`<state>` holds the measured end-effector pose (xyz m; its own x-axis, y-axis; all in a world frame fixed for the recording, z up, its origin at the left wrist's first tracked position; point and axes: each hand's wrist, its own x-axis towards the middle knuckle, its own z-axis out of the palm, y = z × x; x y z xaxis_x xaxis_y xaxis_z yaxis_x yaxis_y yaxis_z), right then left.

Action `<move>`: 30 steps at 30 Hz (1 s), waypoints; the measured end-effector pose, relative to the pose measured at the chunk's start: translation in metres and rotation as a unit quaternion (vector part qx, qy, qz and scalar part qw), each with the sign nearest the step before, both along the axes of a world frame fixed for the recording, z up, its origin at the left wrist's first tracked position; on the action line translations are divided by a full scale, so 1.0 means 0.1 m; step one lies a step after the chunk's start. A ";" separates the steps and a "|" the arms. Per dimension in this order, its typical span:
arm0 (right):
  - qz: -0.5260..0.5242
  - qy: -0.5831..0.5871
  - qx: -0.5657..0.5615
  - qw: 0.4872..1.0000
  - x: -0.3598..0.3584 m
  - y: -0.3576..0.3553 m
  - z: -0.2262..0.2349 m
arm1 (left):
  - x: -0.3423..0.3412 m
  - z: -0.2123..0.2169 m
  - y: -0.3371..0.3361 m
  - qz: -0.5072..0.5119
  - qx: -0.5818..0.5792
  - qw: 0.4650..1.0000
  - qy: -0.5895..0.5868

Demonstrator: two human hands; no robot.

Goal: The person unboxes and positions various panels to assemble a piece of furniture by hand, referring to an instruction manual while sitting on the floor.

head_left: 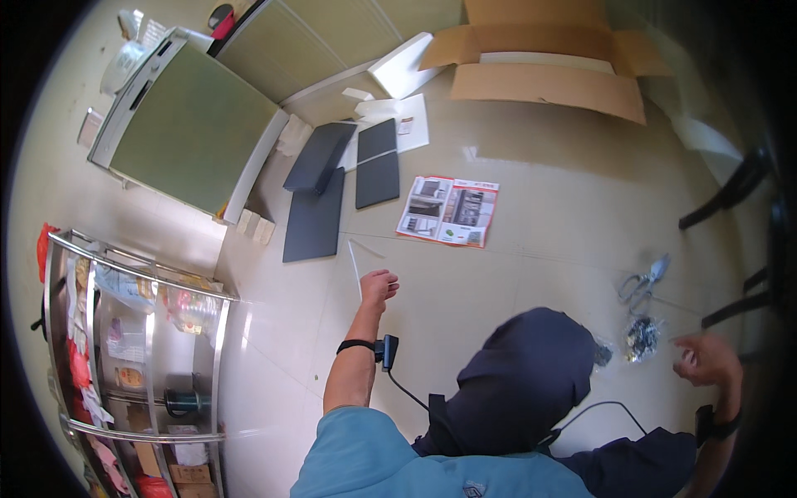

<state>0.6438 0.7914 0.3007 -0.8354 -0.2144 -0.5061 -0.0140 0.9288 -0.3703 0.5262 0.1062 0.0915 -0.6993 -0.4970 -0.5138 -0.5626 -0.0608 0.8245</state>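
Observation:
My left hand [379, 286] is over the floor left of my knee, its fingers curled together; whether anything is inside them is hidden. A thin white strip [355, 264] runs beside its wrist, and I cannot tell if hand and strip touch. My right hand [707, 361] hangs at the right, holding nothing visible, with thumb and fingers apart. Nearest to it lies a clear plastic bag of small metal parts [642, 339]. Another small bag with dark pieces [603, 353] lies against my knee, partly hidden. Metal scissors [643, 280] rest just beyond the bags.
A printed leaflet [449, 211] lies ahead on the tiles. Dark grey panels [314, 217] and white foam pieces [402, 66] are beyond it, left. An opened cardboard box [548, 83] stands at the back. A metal rack [149, 430] is at left, dark chair legs [730, 192] at right.

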 end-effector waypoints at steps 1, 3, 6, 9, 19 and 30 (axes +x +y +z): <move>-0.018 -0.038 0.027 0.999 -0.10 -0.17 0.00 | -0.13 -0.17 -0.16 -0.007 -0.030 1.000 -0.003; -0.027 -0.075 0.054 0.995 -0.25 -0.45 -0.12 | -0.28 -0.42 -0.62 -0.005 -0.060 0.998 -0.005; -0.049 -0.066 0.024 0.996 -0.44 -0.64 -0.39 | -0.36 -0.74 -1.18 0.017 -0.205 0.979 0.000; -0.073 -0.080 0.037 0.993 -0.69 -0.87 -0.54 | -0.34 -0.81 -1.53 0.017 -0.307 0.951 -0.014; -0.112 0.016 0.053 0.992 -0.97 -0.94 -1.21 | -0.42 -0.81 -2.30 0.057 -0.461 0.884 -0.052; -0.198 -0.078 0.095 0.972 -1.01 -0.92 -1.46 | -1.05 -0.98 -2.45 -0.085 -0.507 0.854 -0.082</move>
<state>0.5428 0.6994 0.1545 -0.7430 0.2192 -0.6324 0.4022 0.9014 -0.1601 0.4213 -0.1390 -0.0061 -0.7656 -0.6429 0.0214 -0.6053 0.7313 0.3143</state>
